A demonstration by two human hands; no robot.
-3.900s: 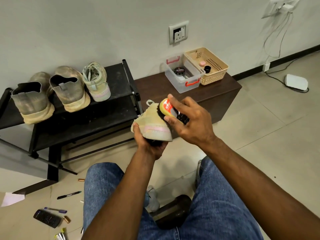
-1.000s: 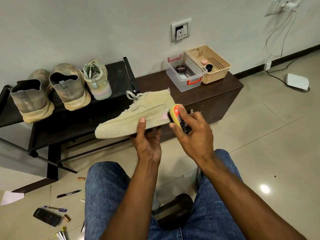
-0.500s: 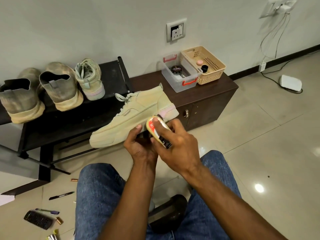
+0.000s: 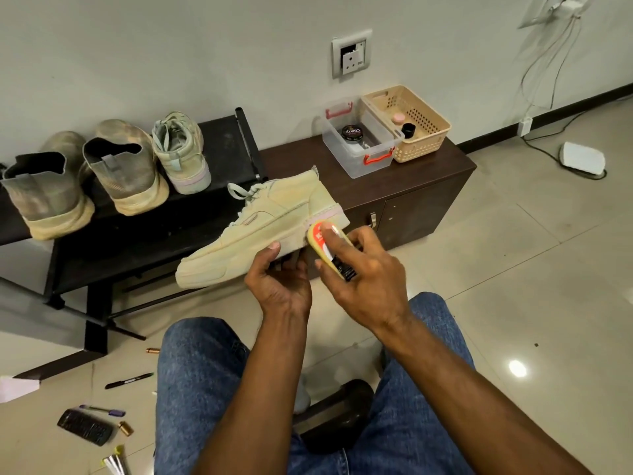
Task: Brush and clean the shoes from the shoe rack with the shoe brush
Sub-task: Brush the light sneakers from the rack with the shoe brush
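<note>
The left hand (image 4: 279,286) holds a pale yellow-green sneaker (image 4: 260,231) from underneath, thumb up against the sole's side edge, fingers curled under it; the toe points left and slightly down, the heel sits higher to the right. The right hand (image 4: 363,279) has its grip closed around the shoe brush (image 4: 325,246) (a yellow-backed one with a red and white label), index finger laid along its back, and the brush head touches the sole edge at the sneaker's heel.

Behind, the black shoe rack (image 4: 219,138) carries three more shoes on its top shelf: two grey-brown boots (image 4: 85,180) with heels toward the camera and the matching sneaker (image 4: 181,152) just to their right. Beside the rack stands a dark brown cabinet, whose surface (image 4: 294,166) bears a clear plastic box (image 4: 359,145) with red clips, a round polish tin inside, and touching it a beige basket (image 4: 421,125).

Blue-jeaned knees fill the lower view. On the tiled floor (image 4: 513,252) to the left lie pens and a dark remote (image 4: 84,430)
</note>
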